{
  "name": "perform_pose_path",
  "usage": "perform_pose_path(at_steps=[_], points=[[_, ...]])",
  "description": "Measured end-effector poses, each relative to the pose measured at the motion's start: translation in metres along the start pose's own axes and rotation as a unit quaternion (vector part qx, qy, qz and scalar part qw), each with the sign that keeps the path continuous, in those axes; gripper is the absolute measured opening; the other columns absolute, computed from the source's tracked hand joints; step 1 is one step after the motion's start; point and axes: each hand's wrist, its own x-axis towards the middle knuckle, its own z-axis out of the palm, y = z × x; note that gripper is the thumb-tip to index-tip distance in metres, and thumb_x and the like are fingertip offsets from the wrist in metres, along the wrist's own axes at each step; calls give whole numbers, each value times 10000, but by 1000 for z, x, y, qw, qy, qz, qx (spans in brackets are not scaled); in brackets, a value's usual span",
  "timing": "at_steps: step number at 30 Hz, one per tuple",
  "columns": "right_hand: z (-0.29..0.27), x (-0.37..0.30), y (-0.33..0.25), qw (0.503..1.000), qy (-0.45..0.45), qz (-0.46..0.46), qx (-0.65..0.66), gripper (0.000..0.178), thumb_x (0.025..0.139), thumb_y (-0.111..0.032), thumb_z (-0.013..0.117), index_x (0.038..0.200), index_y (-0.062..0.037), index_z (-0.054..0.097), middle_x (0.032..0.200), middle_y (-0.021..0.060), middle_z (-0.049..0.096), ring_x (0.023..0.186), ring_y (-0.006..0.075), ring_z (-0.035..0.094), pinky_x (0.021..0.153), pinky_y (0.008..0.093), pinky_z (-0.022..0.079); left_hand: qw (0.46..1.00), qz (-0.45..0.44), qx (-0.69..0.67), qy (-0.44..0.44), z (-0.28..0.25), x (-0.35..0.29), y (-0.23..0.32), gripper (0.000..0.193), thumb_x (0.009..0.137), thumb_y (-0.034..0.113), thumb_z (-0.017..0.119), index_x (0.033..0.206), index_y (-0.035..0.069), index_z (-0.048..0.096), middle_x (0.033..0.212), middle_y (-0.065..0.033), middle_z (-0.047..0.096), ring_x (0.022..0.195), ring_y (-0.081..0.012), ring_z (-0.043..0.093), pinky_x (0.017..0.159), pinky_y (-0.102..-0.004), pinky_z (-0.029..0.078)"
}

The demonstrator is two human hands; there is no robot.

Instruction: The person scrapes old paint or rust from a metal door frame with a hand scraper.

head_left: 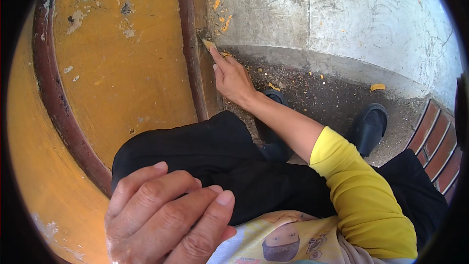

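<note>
My right hand (pixel 233 79) reaches forward to the foot of the wall, its index finger stretched along a small flat scraper (pixel 209 44). The scraper looks yellowish, and its tip touches the narrow base strip (pixel 201 14) beside a dark red trim (pixel 189 44). My fingers hide its rear part. Close below me at the left, my left hand (pixel 163 215) hovers over my thigh, fingers loosely bent and slightly apart. Nothing shows in it; its palm is hidden.
A yellow wall (pixel 122 73) with chipped patches stands on the left. Yellow paint flakes (pixel 377 87) and grit lie on the dark ground strip next to the pale concrete floor (pixel 361 14). My dark shoes (pixel 370 126) rest there. Red brick tiles (pixel 437 139) edge the right.
</note>
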Motion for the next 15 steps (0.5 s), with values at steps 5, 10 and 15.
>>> perform_pose_path(at_steps=[5, 10, 15], points=[[14, -51, 3, 998, -47, 40, 28, 481, 957, -142, 492, 1435, -138, 440, 940, 280, 548, 777, 458, 592, 713, 507, 490, 999, 20, -2, 29, 5, 1, -10, 275, 776, 279, 749, 964, 80, 726, 778, -44, 682, 728, -200, 672, 736, -406, 542], [3, -6, 0, 1000, -7, 18, 2, 551, 961, -101, 482, 1497, -175, 379, 902, 213, 526, 804, 394, 580, 770, 446, 485, 999, 31, -8, 18, 5, 1, -9, 279, 777, 282, 749, 954, 67, 725, 769, -51, 675, 721, -206, 667, 710, -405, 540], [6, -39, 6, 997, -75, 21, 20, 547, 966, -111, 482, 1498, -152, 362, 883, 223, 537, 809, 399, 576, 770, 449, 480, 998, 68, -11, -2, -1, 10, -12, 332, 747, 134, 784, 1025, -35, 716, 860, -161, 686, 817, -308, 669, 735, -377, 535]])
